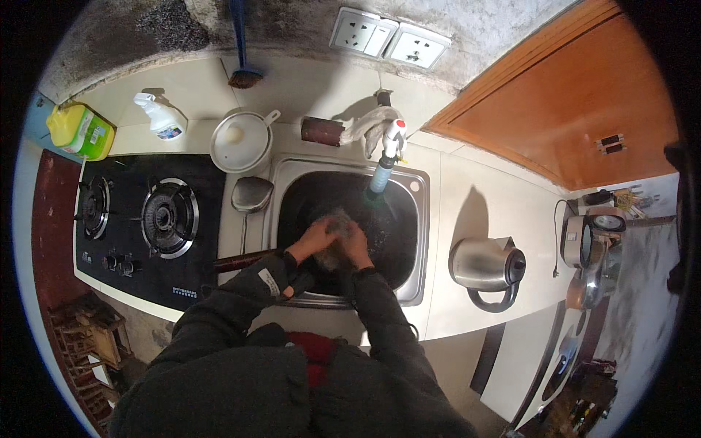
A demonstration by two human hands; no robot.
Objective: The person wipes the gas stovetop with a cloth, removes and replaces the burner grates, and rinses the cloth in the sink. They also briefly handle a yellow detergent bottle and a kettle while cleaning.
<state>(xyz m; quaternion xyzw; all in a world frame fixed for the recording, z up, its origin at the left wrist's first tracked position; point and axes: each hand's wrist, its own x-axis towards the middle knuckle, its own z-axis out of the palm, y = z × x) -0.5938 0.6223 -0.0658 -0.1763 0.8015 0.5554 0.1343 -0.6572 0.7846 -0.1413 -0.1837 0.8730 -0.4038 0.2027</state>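
Note:
Both my hands are together over a dark wok [394, 248] that fills the steel sink [422, 241]. My left hand [314, 241] and my right hand [356, 247] are closed around a greyish, fuzzy wad [338, 219], perhaps a scouring pad; its exact kind is blurred. Below the fingers a brownish patch shows against the dark metal. The wok's brown handle [242, 262] sticks out over the sink's left rim, partly under my left sleeve. Over the far side of the wok hangs a faucet [381, 175] with a translucent bluish end.
Left of the sink lie a ladle [253, 194] and a white strainer [241, 142], with a black gas stove [168, 219] beyond. A steel kettle [485, 266] stands to the right. Behind are a spray bottle [162, 117], a yellow-green jug [80, 131] and a grey rag [371, 130].

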